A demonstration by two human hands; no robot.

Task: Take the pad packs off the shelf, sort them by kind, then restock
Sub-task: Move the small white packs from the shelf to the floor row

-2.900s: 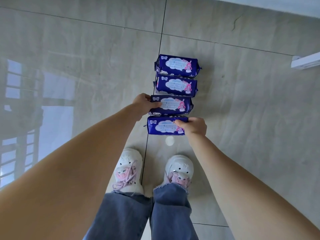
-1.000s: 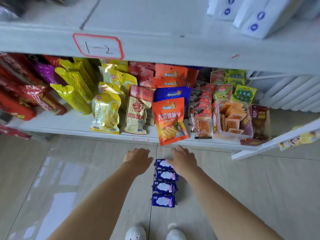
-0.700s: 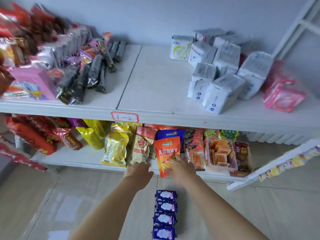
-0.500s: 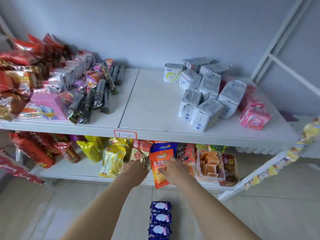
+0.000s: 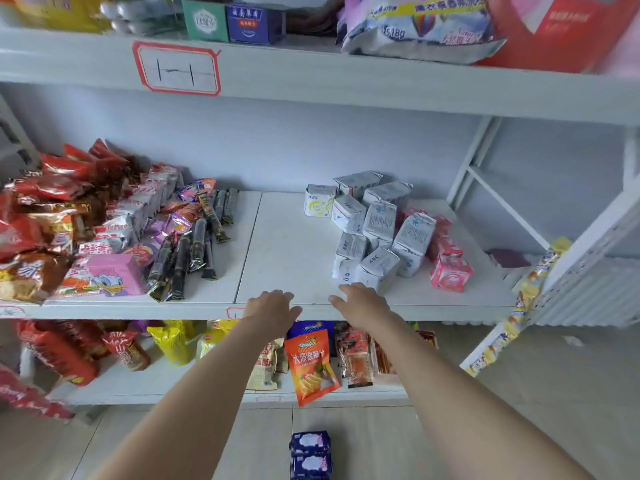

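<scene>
Several white pad packs [image 5: 375, 230] lie jumbled on the right half of the middle shelf [image 5: 287, 251], with pink pad packs [image 5: 450, 271] beside them at the right. Dark blue pad packs [image 5: 310, 453] sit in a row on the floor between my arms. My left hand [image 5: 273, 306] hovers over the shelf's front edge, fingers apart, holding nothing. My right hand [image 5: 360, 301] is also open and empty, just in front of the nearest white pack [image 5: 379, 268] and close to touching it.
Snack bags and dark stick packs [image 5: 194, 244] crowd the shelf's left half. The top shelf [image 5: 346, 77] overhangs with boxes and bags. The bottom shelf holds snacks, an orange bag [image 5: 311, 365] leaning forward. A white frame [image 5: 540, 289] slants at the right.
My view rose from the floor to the shelves. Both hands let go of the blue packs on the floor and lifted, empty, up to the middle shelf's front edge.
</scene>
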